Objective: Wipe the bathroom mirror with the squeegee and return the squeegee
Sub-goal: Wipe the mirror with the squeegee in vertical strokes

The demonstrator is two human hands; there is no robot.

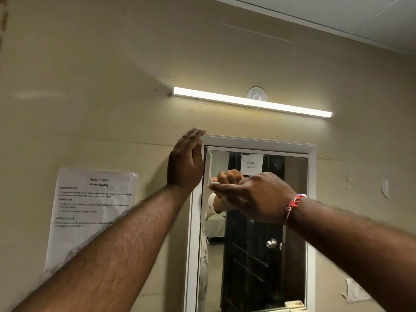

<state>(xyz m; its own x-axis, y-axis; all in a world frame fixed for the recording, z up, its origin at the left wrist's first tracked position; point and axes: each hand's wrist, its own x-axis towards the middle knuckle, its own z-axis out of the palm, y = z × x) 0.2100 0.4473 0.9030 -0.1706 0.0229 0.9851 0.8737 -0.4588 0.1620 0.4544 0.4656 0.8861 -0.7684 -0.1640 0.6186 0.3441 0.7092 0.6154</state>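
The mirror [254, 221] hangs on the beige wall in a white frame [258, 140]. My right hand [254, 197] grips the handle of a white squeegee [210, 167]. Its blade stands upright against the glass at the mirror's top left corner. My left hand [185, 163] is raised with straight fingers, flat against the frame's upper left edge. It holds nothing. The glass reflects my hand, a dark door with a knob and a paper note.
A lit tube light [252, 102] runs across the wall above the mirror. A printed task sheet [90, 212] is stuck to the wall on the left. Paint is peeling on the wall at the right [355, 291].
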